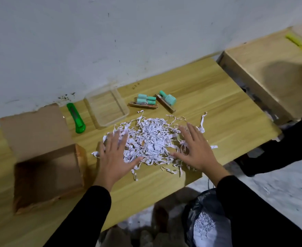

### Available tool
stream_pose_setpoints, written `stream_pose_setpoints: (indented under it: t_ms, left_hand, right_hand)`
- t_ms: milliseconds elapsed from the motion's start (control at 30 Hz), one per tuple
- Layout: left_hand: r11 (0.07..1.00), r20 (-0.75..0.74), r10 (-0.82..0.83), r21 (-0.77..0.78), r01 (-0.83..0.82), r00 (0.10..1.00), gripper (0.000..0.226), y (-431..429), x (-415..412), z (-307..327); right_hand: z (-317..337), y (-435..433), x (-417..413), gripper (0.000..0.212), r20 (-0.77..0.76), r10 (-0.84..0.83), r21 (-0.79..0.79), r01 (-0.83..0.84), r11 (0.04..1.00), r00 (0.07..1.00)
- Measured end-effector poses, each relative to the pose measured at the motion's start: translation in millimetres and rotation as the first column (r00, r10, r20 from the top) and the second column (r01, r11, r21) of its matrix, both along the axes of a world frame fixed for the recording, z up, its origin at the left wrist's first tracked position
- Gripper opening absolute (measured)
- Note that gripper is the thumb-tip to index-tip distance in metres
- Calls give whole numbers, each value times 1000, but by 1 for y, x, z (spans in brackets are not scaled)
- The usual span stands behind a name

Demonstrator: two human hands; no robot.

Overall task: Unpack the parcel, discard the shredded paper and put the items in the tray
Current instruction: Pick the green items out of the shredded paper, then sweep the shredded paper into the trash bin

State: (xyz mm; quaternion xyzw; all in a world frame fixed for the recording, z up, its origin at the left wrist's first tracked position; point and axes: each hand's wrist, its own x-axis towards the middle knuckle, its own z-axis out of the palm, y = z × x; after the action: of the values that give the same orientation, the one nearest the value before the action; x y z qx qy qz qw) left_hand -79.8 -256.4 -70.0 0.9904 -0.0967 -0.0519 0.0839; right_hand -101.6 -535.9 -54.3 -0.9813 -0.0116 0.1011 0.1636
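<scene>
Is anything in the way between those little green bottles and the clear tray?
Nothing visible: bare table separates the green bottles from the tray. The shredded paper lies nearer, beneath the left hand and right hand.

No words, brands or numbers can be read anywhere. The shredded paper on the table carries dark print, too small and blurred to make out.

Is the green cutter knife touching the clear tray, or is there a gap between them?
Apart. The head view shows a strip of bare wooden table between the green cutter knife and the clear tray.
</scene>
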Motion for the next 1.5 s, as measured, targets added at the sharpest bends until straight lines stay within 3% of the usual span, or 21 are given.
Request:
stream_pose_setpoints:
  t_ms: [200, 400, 500, 600, 733, 867, 967, 1233, 1333, 1500]
  left_hand:
    - [999, -105, 26, 39, -22, 994, 122, 11, 12, -15]
    - [989, -145, -146, -5, 147, 979, 118, -6, 27, -17]
    - [965, -107, -258, 14, 261, 960, 107, -12, 32, -17]
    - [951, -86, -298, 56, 303, 951, 92, -16, 34, -13]
    - [961, -28, -276, 23, 276, 961, 68, -25, 21, -10]
    - [982, -184, -186, -19, 186, 965, 56, -41, 5, 0]
    - [971, -211, -238, -26, 238, 948, 43, -53, 4, 10]
    - [890, -121, -454, -111, 442, 883, 39, -131, 11, 62]
    - [814, -97, -579, -140, 564, 810, 41, -189, 0, 78]
    - [615, -105, -788, -185, 766, 607, 34, -283, -51, 79]
  right_hand:
    - [-20, -8, -11, 118, -35, -43, -31, 42, 999, 998]
    - [-26, 20, 24, 122, -69, 130, 0, -131, 991, 989]
    - [-27, 34, 40, 121, -26, 268, -75, -269, 960, 963]
    - [-21, 42, 54, 112, 6, 373, -113, -370, 922, 928]
    - [-17, 50, 55, 84, 3, 416, 28, -416, 909, 909]
    - [-15, 59, 39, 59, -28, 320, 176, -310, 934, 947]
    - [-6, 59, 30, 46, -51, 261, 157, -251, 955, 964]
    - [51, -14, -3, 36, -3, -26, 149, 26, 989, 1000]
    - [72, -63, -40, 33, 26, -198, 125, 194, 973, 980]
    - [73, -131, -135, 31, 32, -482, 135, 474, 870, 876]
